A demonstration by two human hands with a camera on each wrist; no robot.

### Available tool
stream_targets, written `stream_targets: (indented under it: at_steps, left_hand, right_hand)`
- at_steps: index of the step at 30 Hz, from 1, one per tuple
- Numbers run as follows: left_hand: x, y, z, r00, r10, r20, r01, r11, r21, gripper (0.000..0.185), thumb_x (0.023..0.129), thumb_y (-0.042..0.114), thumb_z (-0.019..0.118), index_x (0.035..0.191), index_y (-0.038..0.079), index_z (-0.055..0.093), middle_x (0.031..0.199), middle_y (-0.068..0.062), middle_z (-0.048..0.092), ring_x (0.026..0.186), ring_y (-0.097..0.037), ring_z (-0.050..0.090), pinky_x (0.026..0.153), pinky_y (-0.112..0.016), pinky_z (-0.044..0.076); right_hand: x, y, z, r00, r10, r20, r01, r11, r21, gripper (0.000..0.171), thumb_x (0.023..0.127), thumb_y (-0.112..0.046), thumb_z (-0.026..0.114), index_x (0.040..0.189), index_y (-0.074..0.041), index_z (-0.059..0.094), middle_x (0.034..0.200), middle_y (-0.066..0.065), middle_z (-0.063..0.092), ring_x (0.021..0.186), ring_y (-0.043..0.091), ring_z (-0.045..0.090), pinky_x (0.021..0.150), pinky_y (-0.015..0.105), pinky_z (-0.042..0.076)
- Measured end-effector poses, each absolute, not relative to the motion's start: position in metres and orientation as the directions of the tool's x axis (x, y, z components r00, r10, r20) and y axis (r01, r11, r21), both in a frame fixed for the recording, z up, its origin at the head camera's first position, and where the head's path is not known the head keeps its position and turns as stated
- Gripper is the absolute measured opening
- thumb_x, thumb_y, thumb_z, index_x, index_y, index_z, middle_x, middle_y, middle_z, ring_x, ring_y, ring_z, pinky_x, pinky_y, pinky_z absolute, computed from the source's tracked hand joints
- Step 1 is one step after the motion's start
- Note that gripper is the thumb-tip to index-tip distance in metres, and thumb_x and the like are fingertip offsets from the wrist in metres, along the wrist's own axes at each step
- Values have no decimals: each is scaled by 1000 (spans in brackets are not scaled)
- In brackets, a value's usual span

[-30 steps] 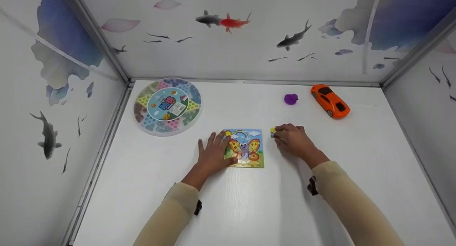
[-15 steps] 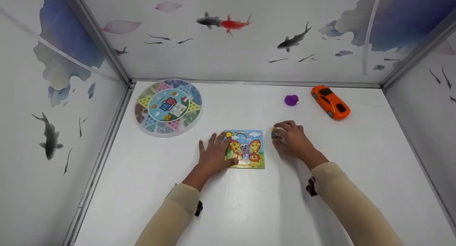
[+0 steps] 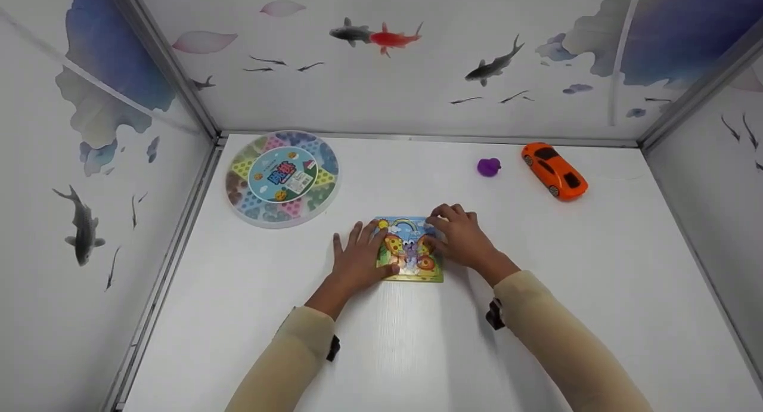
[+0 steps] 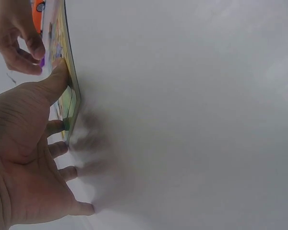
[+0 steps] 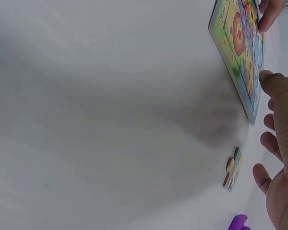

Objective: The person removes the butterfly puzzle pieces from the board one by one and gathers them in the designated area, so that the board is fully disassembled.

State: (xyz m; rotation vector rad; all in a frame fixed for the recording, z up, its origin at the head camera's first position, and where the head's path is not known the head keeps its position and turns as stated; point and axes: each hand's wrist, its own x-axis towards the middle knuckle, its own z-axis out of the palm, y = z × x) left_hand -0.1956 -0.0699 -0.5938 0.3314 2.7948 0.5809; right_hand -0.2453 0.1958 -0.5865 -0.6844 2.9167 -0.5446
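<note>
A square butterfly jigsaw puzzle [image 3: 411,269] lies flat on the white table. My left hand [image 3: 357,260] rests across its left edge, fingers spread and thumb on the lower part of the picture. Over the upper right corner is my right hand [image 3: 465,236], its fingers loosely bent. In the right wrist view its thumb [image 5: 268,79] is at the puzzle's surface, and nothing shows between thumb and fingers; whether they touch I cannot tell. A loose puzzle piece [image 5: 234,168] lies on the table beside the puzzle, hidden in the head view by the right hand.
A round Chinese checkers box [image 3: 325,194] stands at the back left. Toward the back right are a small purple toy [image 3: 489,167] and an orange toy car [image 3: 554,170]. Printed walls [image 3: 411,96] enclose the table's back and sides.
My right hand has moved left from the loose puzzle piece to the puzzle's upper right corner, leaving the piece on the table. The left hand has stayed in place.
</note>
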Motion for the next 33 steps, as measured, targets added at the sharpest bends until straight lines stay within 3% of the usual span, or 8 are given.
stream_targets:
  at_steps: [12, 23, 33]
  left_hand:
    - [-198, -68, -591, -935, 270, -229, 163, 902, 399, 90, 98, 59, 77, 172, 22, 40, 184, -5, 26, 173, -38, 17, 133, -79, 11]
    - [-197, -69, -587, -933, 267, -240, 160, 908, 387, 91, 99, 62, 76, 172, 22, 40, 184, -4, 27, 173, -37, 18, 133, -79, 13]
    - [-198, -69, -587, -934, 262, -241, 154, 908, 390, 90, 98, 62, 77, 171, 22, 42, 184, -4, 27, 173, -37, 19, 133, -79, 13]
  right_hand:
    - [-245, 168, -591, -885, -465, -12, -435, 835, -337, 45, 105, -39, 78, 143, -15, 73, 142, 10, 62, 133, 35, 54, 109, 65, 46]
    - [-246, 148, -590, -880, -474, -14, -448, 840, -307, 43, 106, -32, 77, 146, -17, 70, 141, 10, 60, 130, 35, 54, 106, 70, 48]
    - [-246, 134, -585, -894, -442, -74, -414, 879, -238, 46, 108, -28, 74, 151, -18, 65, 144, 12, 60, 133, 36, 52, 111, 70, 46]
